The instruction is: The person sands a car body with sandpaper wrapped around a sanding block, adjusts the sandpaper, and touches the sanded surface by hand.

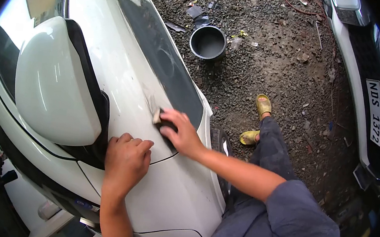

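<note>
My right hand [177, 131] is closed around a dark sanding block [165, 126] with a pale end, pressed on the white car panel [129, 80]. Fine grey scratch marks show on the paint just beyond the block. A long dark grey patch [164, 54] runs along the panel above my right hand. My left hand [128, 156] rests on the white bodywork beside the base of the side mirror [54, 82], its fingers curled and lying close together. I see nothing in it, though its palm is hidden.
A black bucket [208, 42] stands on the gravel [261, 47] past the car's edge. Two yellow sandals [262, 105] are below my right arm. Another car's bumper [356, 75] lies at the right, and a red hose [296, 9] at the top right.
</note>
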Action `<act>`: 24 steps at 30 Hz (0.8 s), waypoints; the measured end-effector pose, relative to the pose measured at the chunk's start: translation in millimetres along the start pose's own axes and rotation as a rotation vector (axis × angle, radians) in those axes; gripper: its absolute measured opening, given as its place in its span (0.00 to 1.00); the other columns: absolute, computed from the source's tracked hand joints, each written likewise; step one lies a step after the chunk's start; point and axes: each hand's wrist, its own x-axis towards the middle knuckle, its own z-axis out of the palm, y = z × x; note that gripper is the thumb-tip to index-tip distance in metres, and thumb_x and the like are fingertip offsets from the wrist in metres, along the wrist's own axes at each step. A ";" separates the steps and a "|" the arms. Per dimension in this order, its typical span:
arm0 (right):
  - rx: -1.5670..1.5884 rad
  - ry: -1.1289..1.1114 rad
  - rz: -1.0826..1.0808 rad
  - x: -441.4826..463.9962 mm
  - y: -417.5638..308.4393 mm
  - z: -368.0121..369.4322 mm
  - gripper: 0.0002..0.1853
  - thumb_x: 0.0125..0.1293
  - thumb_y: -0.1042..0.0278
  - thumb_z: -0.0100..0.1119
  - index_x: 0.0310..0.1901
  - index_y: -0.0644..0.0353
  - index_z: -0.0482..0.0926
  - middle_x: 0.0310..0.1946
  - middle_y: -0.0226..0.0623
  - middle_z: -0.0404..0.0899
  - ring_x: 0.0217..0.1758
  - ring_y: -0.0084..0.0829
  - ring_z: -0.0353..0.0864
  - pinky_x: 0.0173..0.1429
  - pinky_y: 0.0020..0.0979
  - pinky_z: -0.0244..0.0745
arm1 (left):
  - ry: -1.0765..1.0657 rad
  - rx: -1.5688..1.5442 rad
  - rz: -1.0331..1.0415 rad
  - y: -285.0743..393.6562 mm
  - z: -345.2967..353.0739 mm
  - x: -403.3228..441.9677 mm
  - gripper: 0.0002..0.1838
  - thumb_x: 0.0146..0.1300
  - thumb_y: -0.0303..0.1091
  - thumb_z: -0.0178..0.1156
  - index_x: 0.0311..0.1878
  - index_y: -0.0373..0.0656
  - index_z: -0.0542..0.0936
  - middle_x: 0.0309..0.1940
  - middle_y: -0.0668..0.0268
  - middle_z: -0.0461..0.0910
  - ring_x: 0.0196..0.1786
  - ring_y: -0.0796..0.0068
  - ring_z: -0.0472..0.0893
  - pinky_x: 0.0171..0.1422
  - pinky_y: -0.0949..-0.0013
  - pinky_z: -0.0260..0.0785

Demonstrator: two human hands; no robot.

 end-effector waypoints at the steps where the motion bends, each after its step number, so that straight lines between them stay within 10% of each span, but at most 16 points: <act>1: 0.011 -0.026 0.061 -13.1 -8.7 -1.1 0.22 0.73 0.64 0.66 0.66 0.58 0.78 0.69 0.46 0.77 0.73 0.47 0.74 0.80 0.50 0.60 | 0.006 0.002 0.002 -0.8 -0.2 1.2 0.09 0.58 0.31 0.70 0.43 0.52 0.88 0.32 0.71 0.86 0.42 0.63 0.83 0.48 0.57 0.70; 6: 0.147 0.105 0.271 54.8 12.6 2.2 0.23 0.71 0.64 0.68 0.63 0.64 0.77 0.57 0.48 0.84 0.63 0.43 0.84 0.68 0.37 0.76 | -0.002 -0.017 -0.007 -0.1 -0.4 -1.1 0.10 0.58 0.29 0.70 0.44 0.51 0.88 0.33 0.69 0.87 0.42 0.61 0.82 0.49 0.56 0.70; 22: -0.002 0.130 0.058 15.5 6.4 7.0 0.21 0.69 0.60 0.70 0.59 0.60 0.80 0.62 0.45 0.80 0.66 0.51 0.79 0.70 0.45 0.72 | -0.021 -0.013 -0.007 0.0 0.6 -2.8 0.10 0.57 0.29 0.70 0.43 0.51 0.88 0.33 0.69 0.88 0.43 0.61 0.82 0.50 0.56 0.70; 24: 0.127 0.159 0.287 39.4 16.3 3.7 0.20 0.69 0.60 0.69 0.58 0.61 0.80 0.58 0.46 0.81 0.64 0.50 0.79 0.69 0.44 0.73 | 0.000 -0.014 -0.002 -0.8 0.3 -1.6 0.10 0.57 0.29 0.70 0.43 0.51 0.88 0.34 0.69 0.88 0.43 0.61 0.82 0.50 0.56 0.70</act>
